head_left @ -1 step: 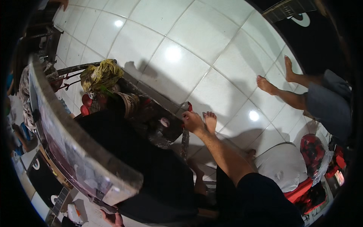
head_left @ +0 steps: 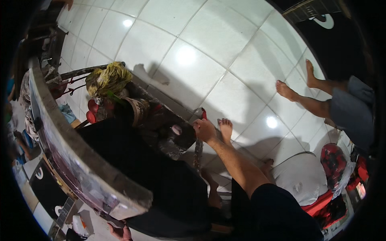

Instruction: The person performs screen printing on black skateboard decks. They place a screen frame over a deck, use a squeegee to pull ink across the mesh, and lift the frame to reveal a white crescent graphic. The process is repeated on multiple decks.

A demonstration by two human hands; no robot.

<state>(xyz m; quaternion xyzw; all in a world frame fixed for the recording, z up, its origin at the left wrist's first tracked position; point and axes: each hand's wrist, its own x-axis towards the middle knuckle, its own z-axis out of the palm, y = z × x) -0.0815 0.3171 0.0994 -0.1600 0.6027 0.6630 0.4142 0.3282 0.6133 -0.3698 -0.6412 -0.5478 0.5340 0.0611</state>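
Note:
My right hand (head_left: 205, 129) reaches in from the lower right, its fingers closed. A red handle (head_left: 204, 114) with a dark tip sticks out beyond the fist; the kind of tool cannot be made out. The fist is beside the corner of a dark, stained stand (head_left: 177, 127). My left hand (head_left: 120, 233) shows only in part at the lower edge, under the end of a long worn board (head_left: 96, 164). Its fingers look apart, with nothing visible in them. Black cloth (head_left: 144, 168) spreads between the board and my right arm.
The stand carries a yellow-green stained rag (head_left: 107, 80), a patterned tub (head_left: 138, 111) and red round pieces (head_left: 91, 111). A person's bare feet (head_left: 287, 90) are on the white tiles at right. A stuffed pale sack (head_left: 301, 176) lies beside red bundles (head_left: 333, 160).
The view has shifted slightly. A red bit on the near-left side of my right fist no longer shows. My left hand looks the same.

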